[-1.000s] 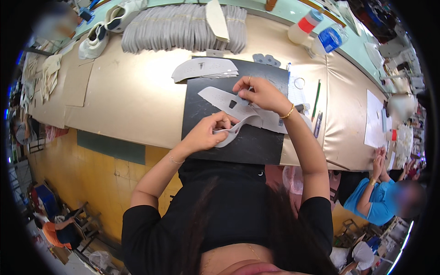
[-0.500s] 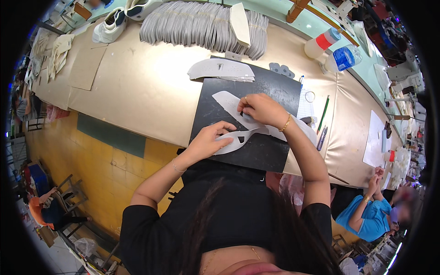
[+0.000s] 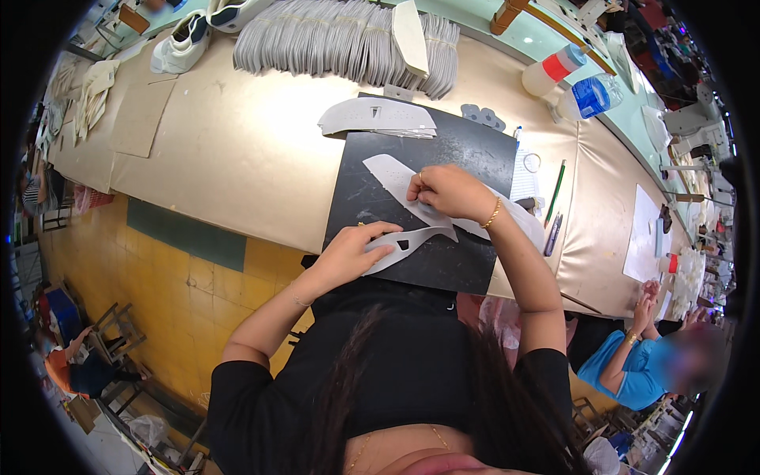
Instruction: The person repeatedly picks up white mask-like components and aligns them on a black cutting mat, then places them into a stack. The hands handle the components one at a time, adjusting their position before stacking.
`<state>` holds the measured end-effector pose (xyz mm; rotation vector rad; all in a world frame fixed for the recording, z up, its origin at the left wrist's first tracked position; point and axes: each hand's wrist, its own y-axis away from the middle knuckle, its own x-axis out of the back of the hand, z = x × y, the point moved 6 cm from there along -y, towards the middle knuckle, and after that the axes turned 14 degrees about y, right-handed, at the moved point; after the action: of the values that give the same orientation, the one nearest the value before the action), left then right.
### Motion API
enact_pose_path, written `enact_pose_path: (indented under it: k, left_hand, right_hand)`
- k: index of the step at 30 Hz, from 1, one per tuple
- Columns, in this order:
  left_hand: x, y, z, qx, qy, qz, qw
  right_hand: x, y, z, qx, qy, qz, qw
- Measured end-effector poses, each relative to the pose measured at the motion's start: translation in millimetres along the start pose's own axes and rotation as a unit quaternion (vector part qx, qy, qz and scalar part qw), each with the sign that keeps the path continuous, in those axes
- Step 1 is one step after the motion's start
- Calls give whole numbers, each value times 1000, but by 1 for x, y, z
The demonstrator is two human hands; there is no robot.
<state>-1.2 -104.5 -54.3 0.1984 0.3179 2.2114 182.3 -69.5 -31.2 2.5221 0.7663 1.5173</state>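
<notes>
On a black board [image 3: 467, 269] lies a light grey shoe-upper piece [image 3: 423, 237], curved, with a small cutout that shows dark. My left hand [image 3: 352, 249] grips its left end, the thumb on top and the fingers along the far edge. A second pale perforated piece [image 3: 385, 172] lies slantwise behind it and passes beneath my right hand [image 3: 455, 194]. That hand is closed, its fingertips pinched low over the pieces; whatever is between them is hidden. At the far edge of the board rests a small stack of similar curved pieces [image 3: 380, 116].
A long row of grey pieces [image 3: 317, 39] stands at the back, with white shoes [image 3: 184, 43] to its left. On the right are two bottles [image 3: 590, 96], a green pencil [image 3: 555, 192] and a pen [image 3: 553, 235]. A person in blue [image 3: 625, 368] sits at the right.
My left hand has shifted slightly left and toward me, drawing the curved piece along. A pointed tip of grey material now shows below my right hand, which stays nearly in place.
</notes>
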Motion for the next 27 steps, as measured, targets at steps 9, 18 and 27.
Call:
enact_pose_path:
  k: [9, 18, 27]
  left_hand:
    - [-35, 12, 16, -30, -16, -260, 965]
    - [-35, -1, 73, -124, 11, -350, 929]
    - [-3, -25, 4, 16, -163, -191, 968]
  right_hand:
    - [-8, -40, -13, 74, 111, 95, 987]
    - [36, -3, -31, 21, 183, 286, 940]
    - [-23, 49, 14, -153, -404, 200, 880]
